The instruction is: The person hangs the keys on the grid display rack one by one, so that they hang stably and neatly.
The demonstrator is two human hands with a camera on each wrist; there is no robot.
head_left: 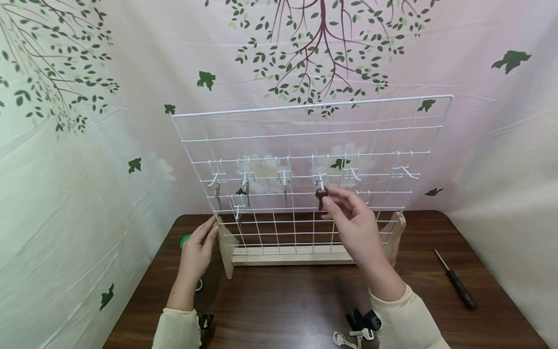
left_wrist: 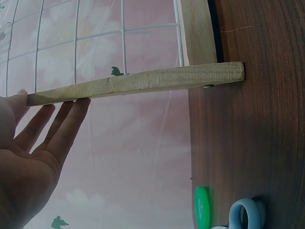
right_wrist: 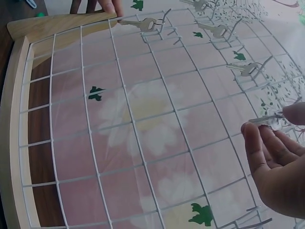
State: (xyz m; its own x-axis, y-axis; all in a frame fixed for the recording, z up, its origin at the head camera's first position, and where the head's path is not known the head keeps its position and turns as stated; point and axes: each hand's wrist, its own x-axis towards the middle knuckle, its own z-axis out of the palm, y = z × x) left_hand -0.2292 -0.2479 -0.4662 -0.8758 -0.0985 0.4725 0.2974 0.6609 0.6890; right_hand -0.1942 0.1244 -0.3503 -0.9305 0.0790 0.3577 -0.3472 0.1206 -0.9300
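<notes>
Draped behind everything, a pale cloth printed with trees and green birds is backing a dark wooden table. On it a white wire grid is standing in a wooden stand. The right hand is pinching a dark-headed key at a hook, thumb and fingertips closed on it. The left hand is resting with straight fingers against the stand's upright just beside it. Only the head view is showing the screwdriver far off to the right hand's outer side and loose keys under its wrist, half hidden by the sleeve. The left wrist view alone is revealing a green disc and blue loops, both cut off.
</notes>
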